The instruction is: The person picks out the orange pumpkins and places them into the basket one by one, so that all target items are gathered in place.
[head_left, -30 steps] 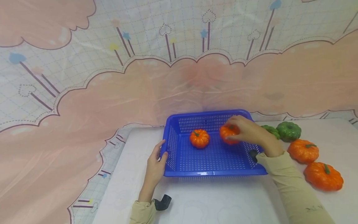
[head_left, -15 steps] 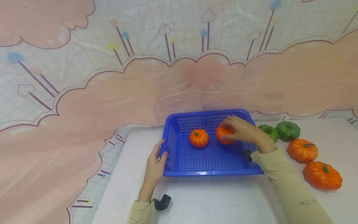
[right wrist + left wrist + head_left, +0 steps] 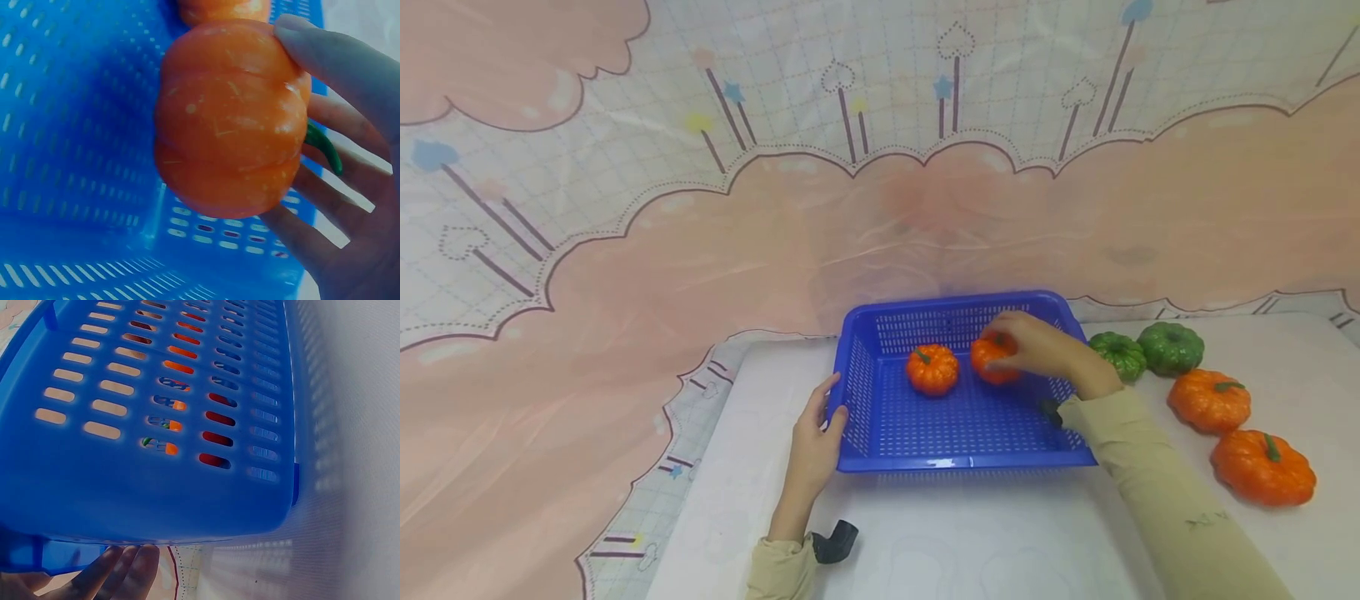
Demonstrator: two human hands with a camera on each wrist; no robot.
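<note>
In the head view, a blue plastic basket (image 3: 962, 425) with perforated walls stands on the white table. My left hand (image 3: 816, 442) holds its left rim; in the left wrist view the fingers (image 3: 134, 572) show at the rim's edge, beside the slotted outer wall. Inside the basket, my right hand (image 3: 1037, 346) grips a small orange pumpkin (image 3: 988, 362), thumb on one side and fingers on the other. The right wrist view shows this pumpkin (image 3: 231, 119) close up, its green stem towards the palm. Left of it, another orange pumpkin (image 3: 932, 371) sits on the basket floor.
Right of the basket, two green pumpkins (image 3: 1171, 348) stand side by side at the back. Nearer are two orange pumpkins (image 3: 1262, 468). Behind the table hangs a patterned pink and white cloth (image 3: 940, 225). A black curved piece (image 3: 835, 542) sits at the left cuff.
My right hand has moved a little to the left with the pumpkin, closer to the other one in the basket. The left hand stays at the rim.
</note>
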